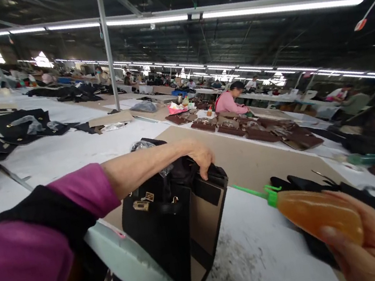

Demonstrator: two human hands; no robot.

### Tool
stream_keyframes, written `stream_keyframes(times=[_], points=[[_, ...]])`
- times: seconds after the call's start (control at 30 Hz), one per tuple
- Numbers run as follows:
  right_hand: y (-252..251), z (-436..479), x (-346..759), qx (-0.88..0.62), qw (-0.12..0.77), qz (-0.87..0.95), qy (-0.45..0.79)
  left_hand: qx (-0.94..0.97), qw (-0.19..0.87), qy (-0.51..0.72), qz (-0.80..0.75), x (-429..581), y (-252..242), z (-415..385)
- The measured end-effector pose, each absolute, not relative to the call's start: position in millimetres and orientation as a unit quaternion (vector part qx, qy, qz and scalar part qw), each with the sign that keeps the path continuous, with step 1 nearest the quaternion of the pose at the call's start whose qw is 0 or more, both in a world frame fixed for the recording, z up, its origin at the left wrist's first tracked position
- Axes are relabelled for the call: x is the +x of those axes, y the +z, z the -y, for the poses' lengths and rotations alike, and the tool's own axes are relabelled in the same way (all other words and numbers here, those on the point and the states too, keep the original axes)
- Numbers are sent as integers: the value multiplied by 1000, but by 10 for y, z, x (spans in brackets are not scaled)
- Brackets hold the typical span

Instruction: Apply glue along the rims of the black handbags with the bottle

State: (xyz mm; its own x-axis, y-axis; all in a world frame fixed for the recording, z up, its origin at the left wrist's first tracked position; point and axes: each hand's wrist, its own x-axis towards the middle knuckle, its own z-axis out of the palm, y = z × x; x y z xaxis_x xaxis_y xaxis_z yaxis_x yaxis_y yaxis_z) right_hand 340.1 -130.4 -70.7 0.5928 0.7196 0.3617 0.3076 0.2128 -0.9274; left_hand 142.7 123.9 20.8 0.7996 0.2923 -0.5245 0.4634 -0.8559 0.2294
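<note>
Left hand, centre of frame: fingers hooked over and clamped on the top edge of a black handbag. Handbag: centre, tilted, gold-coloured clasp on front, tan side facing right. Right hand, lower right: closed around one squeeze bottle, amber contents, green nozzle pointing left, tip near the bag. White table, lower centre: surface smudged dark beside the bag.

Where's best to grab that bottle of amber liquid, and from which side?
The bottle is probably best gripped around its wide, rounded rear, coming from the picture's lower right, as the right hand does. Its body tapers toward a slim green nozzle pointing left, away from that hand.
</note>
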Motion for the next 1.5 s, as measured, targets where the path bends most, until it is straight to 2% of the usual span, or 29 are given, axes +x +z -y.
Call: stream_keyframes(times=[0.13,0.37,0.7,0.9,1.17,1.5], points=[[-686,1288,3352,-620,617,474,101,927,195,-243,-208,1472,196,-1200],[-607,1309,3241,-613,587,523,76,913,237,-233,-238,1506,166,-1196],[-612,1352,3061,-590,606,531,54,903,275,-243,-226,1515,102,-1241],[-812,1412,3243,-588,586,549,92,918,229,-238,-218,1508,129,-1206],[-663,1393,3056,-599,611,514,60,928,184,-243,-213,1496,178,-1102],[-808,1420,3130,-631,590,500,66,919,211,-202,-266,1518,174,-1062]])
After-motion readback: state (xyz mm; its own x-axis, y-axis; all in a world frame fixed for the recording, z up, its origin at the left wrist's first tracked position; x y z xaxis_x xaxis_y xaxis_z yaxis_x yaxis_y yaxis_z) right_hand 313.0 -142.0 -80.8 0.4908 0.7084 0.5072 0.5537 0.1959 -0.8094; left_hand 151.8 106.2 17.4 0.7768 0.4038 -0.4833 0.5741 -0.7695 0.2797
